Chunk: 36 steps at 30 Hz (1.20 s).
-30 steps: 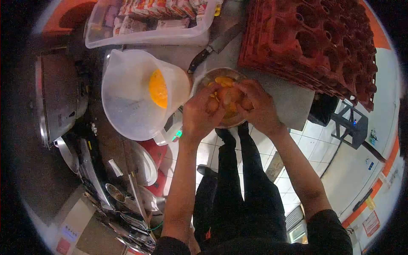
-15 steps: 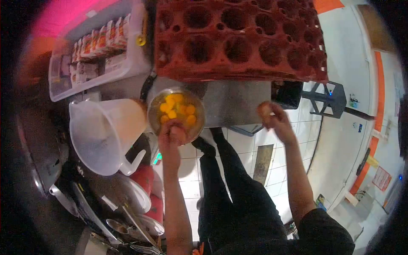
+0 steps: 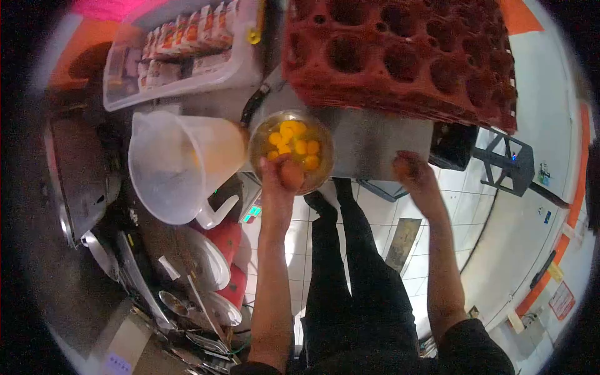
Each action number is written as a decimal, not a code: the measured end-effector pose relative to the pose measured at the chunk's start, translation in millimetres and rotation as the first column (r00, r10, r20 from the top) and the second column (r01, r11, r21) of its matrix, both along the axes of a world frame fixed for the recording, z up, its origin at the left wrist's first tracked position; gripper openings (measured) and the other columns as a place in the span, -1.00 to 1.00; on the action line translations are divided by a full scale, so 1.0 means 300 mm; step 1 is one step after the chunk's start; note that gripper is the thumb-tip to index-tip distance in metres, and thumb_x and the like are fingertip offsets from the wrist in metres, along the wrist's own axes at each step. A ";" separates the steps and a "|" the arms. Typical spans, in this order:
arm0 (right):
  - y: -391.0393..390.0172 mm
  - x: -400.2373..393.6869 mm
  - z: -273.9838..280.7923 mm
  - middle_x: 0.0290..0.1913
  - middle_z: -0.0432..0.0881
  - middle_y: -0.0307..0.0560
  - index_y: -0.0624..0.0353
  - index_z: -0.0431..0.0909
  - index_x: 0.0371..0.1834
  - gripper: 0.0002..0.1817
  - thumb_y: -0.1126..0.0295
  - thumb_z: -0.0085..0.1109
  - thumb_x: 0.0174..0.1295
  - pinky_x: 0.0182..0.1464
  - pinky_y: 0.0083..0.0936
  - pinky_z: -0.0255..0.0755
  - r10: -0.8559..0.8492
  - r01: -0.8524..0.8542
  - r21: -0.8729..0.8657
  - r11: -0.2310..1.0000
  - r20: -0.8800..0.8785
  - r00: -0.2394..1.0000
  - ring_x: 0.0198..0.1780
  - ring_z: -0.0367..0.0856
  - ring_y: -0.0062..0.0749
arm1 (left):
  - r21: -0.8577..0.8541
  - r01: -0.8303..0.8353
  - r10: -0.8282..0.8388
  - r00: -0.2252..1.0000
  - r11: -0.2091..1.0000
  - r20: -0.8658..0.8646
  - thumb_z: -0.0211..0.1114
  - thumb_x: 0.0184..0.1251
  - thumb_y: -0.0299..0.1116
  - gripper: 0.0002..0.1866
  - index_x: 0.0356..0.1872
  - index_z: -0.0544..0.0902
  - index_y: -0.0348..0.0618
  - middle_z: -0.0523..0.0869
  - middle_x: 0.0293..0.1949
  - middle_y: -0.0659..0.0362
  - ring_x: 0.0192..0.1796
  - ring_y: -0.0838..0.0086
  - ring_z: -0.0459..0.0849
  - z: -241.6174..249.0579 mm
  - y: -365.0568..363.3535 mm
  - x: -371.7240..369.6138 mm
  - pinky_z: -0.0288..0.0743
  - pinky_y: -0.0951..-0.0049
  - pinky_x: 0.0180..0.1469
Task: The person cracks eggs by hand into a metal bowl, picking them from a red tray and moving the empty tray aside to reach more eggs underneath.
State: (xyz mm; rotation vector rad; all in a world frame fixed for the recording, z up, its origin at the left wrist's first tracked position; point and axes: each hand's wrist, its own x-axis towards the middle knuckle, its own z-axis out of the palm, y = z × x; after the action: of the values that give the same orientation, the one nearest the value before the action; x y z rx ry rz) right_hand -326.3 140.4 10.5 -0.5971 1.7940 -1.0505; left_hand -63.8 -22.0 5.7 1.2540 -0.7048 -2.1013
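Note:
A round metal bowl (image 3: 326, 134) holds several yellow egg yolks (image 3: 289, 133) in clear egg white. At its near rim, my left hand (image 3: 275, 187) is closed around a brown egg (image 3: 292, 175), overlapping the bowl in this view. Out to the right, my right hand (image 3: 422, 187) is beside the edge of the metal counter (image 3: 369, 147), its fingers curled round a brown egg (image 3: 403, 167). I cannot tell whether this one is whole or just shell. Left of the bowl lies a large translucent plastic jug (image 3: 165, 169), with its handle towards me.
Stacked red egg trays (image 3: 400, 94) with empty cups rise behind the bowl. A clear plastic box (image 3: 181, 87) of small packets stands at the back left. A black-handled knife (image 3: 255, 103) lies between them. White plates (image 3: 206, 259) and utensils (image 3: 181, 306) crowd the lower left.
The view has shifted, so the bowl, jug and trays appear farther right and slightly higher. My left hand has turned, showing its egg more clearly; my right-hand fingers have curled in more.

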 end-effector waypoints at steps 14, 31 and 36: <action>-0.393 0.444 0.182 0.22 0.52 0.10 0.13 0.47 0.26 -0.43 0.30 0.38 0.17 0.38 -0.10 0.29 0.150 -0.394 -0.373 0.840 -0.538 0.830 0.29 0.46 0.05 | 0.066 -0.051 0.057 0.993 0.997 -0.105 -0.31 0.46 0.41 -0.15 0.19 0.44 -0.29 0.58 0.12 -0.01 0.16 0.29 0.61 0.149 -0.083 -0.031 0.54 0.37 0.17; -0.396 0.437 0.069 -0.01 0.62 0.00 0.19 0.49 0.13 -0.57 0.33 0.34 0.22 0.13 -0.35 0.54 0.005 0.053 -0.369 0.928 0.155 0.988 0.06 0.62 -0.30 | -0.004 -0.017 0.016 0.991 1.000 -0.135 -0.15 0.60 0.12 -0.41 0.28 0.39 -0.22 0.51 0.20 0.03 0.24 0.32 0.55 0.079 -0.064 0.043 0.47 0.27 0.28; -0.428 0.409 0.077 -0.16 0.66 -0.07 0.24 0.51 0.10 -0.62 0.28 0.28 0.31 -0.30 -0.52 0.64 0.038 -0.101 0.133 0.986 0.411 0.911 -0.30 0.69 -0.41 | -0.180 0.064 -0.064 0.998 0.982 0.009 0.05 0.59 -0.09 -0.52 0.31 0.36 -0.21 0.48 0.24 0.06 0.24 0.37 0.53 0.065 -0.015 0.027 0.45 0.34 0.28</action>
State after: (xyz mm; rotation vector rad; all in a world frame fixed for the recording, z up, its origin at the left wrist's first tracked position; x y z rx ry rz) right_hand -203.7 12.2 33.7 -0.3157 1.4559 -0.9027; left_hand -55.6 -26.5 25.3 1.1493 -0.9263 -2.0350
